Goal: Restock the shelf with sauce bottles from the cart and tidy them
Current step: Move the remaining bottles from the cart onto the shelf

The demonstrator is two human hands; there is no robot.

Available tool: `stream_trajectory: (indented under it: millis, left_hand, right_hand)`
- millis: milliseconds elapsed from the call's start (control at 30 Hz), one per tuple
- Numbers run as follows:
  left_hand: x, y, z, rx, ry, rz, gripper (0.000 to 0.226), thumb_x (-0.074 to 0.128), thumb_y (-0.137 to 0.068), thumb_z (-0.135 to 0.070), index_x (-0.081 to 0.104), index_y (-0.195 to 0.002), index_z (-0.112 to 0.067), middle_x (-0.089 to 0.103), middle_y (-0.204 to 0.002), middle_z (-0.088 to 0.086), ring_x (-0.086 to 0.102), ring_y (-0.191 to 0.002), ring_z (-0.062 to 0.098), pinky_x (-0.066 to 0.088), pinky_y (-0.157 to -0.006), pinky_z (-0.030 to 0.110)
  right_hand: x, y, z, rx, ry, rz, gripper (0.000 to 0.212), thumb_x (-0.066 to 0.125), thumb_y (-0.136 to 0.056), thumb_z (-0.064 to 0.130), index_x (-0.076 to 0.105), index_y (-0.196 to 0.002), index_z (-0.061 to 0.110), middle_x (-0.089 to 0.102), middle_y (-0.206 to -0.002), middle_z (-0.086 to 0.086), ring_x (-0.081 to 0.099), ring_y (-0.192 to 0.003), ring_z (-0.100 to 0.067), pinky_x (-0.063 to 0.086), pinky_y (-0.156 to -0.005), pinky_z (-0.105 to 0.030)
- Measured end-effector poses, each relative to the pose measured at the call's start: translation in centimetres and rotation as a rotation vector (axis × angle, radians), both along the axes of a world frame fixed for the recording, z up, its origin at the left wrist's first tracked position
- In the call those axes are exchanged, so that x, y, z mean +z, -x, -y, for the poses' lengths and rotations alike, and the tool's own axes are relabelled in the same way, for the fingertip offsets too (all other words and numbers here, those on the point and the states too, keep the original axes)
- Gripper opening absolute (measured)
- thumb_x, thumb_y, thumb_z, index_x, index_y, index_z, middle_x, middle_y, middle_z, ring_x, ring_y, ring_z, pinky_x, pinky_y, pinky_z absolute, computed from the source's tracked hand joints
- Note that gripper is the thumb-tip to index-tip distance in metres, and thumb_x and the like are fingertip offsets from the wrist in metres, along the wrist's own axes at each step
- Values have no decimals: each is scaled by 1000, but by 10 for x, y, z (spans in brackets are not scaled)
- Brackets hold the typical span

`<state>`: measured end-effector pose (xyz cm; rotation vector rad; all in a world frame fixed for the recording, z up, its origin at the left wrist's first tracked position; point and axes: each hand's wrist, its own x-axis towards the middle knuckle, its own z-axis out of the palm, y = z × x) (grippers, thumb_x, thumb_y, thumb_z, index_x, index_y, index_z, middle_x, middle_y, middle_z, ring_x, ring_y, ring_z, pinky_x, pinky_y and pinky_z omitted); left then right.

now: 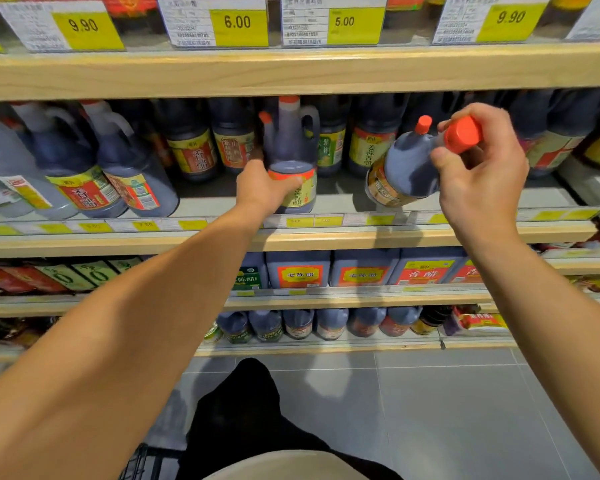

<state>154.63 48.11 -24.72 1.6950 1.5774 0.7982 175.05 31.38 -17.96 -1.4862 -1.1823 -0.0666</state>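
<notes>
My left hand grips the body of an upright dark sauce jug with an orange cap and a handle, standing at the front of the middle shelf. My right hand holds a second dark bottle by its neck, just under the orange cap. That bottle is tilted, with its base leaning toward the shelf and its labelled end lowest. A small orange spout cap shows beside the big cap.
Rows of dark vinegar jugs fill the middle shelf on both sides. Price tags line the shelf above. Square jugs and small bottles sit on the lower shelves. A cart edge shows at bottom left, above grey floor tiles.
</notes>
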Motion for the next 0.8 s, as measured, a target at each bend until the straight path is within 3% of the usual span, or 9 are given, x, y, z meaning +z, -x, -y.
stream_trajectory:
  millis: [167,433,633,800]
  left_hand:
    - [-2,-38,8,-88,3,26,58,82,-71,-39,55,-112,-8,63,-114,9,60,-104,24,53,-86,39]
    - [-5,-88,29,-157,-25,119,59,83,-69,-36,55,-118,-17,67,-113,2,61,-104,19,51,-88,33]
    - [-8,-106,36,-189,-46,124,57,81,-71,-35,54,-117,-16,67,-114,2,62,-105,19,50,-86,30]
    - [-7,-103,34,-229,-25,97,52,76,-76,-35,54,-118,-14,66,-114,3,61,-103,20,49,-84,30]
  right_hand:
    - [-1,-27,-2,-30,37,50,30,61,-79,11,57,-109,12,54,-95,20,58,-93,-14,50,-86,-41]
    - [2,-78,-8,-52,162,88,29,63,-73,17,58,-102,15,56,-88,15,55,-84,-12,48,-81,-34]
    - [-6,-105,-27,-48,316,-56,31,66,-74,23,62,-105,20,65,-94,4,63,-91,-17,52,-88,-42]
    - [-8,-107,-49,-30,378,-139,25,65,-72,32,65,-96,24,68,-88,3,62,-86,-16,54,-84,-41]
